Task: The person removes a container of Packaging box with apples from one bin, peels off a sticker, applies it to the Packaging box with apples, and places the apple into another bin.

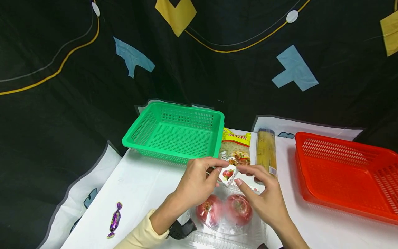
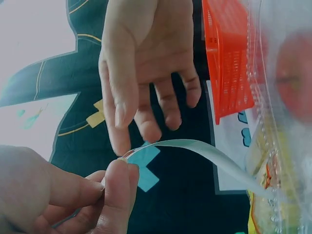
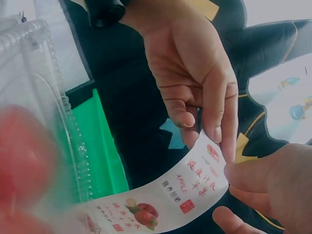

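Observation:
My left hand pinches one end of a white paper label strip between thumb and fingers. Apple pictures and red lettering show on the label in the right wrist view, where the strip curves down toward the clear plastic box. Close by the label's held end is my right hand, its fingers extended and loosely spread, with the thumb tip right at the label's edge. Beneath both hands lies the clear box with two red apples inside.
A green basket stands at the back left and a red basket at the right. Between them lie a yellow food packet and a yellow cylindrical pack. One purple-wrapped candy lies near the table's left edge.

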Demonstrator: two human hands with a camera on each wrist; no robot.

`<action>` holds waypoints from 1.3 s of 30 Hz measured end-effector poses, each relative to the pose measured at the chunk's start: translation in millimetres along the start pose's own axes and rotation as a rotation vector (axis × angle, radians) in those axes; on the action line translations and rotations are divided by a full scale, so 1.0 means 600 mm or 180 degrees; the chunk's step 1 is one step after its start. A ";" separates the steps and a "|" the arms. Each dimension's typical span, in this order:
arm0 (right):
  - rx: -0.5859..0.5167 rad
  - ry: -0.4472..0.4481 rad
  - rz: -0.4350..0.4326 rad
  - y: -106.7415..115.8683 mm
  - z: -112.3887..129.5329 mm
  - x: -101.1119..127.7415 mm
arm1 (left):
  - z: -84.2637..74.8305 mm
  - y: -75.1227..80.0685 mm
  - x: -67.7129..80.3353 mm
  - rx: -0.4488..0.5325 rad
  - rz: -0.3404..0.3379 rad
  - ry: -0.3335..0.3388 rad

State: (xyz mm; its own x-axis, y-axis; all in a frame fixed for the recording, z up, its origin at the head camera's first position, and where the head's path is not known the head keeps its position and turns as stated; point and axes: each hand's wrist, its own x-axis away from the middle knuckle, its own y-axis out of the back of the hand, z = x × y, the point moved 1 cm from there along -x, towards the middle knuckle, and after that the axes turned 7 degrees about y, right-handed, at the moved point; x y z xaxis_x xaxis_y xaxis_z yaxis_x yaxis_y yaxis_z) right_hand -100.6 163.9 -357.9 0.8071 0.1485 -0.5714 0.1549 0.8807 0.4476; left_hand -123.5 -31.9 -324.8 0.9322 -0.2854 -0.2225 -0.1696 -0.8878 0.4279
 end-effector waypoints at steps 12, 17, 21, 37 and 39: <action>-0.0151 -0.0048 -0.0063 0.000 -0.003 -0.008 | -0.004 -0.014 0.005 0.0013 0.0077 -0.0068; -0.0242 -0.0064 -0.0073 -0.001 -0.004 -0.009 | -0.004 -0.018 0.006 0.0102 0.0127 -0.0007; -0.0190 -0.0090 -0.0153 -0.002 -0.005 -0.008 | -0.004 -0.021 0.007 0.0182 0.0142 0.0029; -0.0309 0.0000 -0.0150 -0.001 -0.002 -0.007 | 0.001 -0.025 0.003 0.0395 0.0142 0.0124; -0.0302 -0.0007 -0.0131 0.000 -0.002 -0.006 | 0.001 -0.024 0.003 0.0382 0.0137 0.0123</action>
State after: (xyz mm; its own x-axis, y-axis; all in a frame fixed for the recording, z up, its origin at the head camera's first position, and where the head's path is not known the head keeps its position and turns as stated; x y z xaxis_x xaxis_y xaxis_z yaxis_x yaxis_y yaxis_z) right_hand -104.1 163.6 -356.6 0.8024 0.1103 -0.5865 0.1335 0.9247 0.3566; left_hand -119.8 -19.5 -332.0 0.9344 -0.3121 -0.1714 -0.2446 -0.9125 0.3279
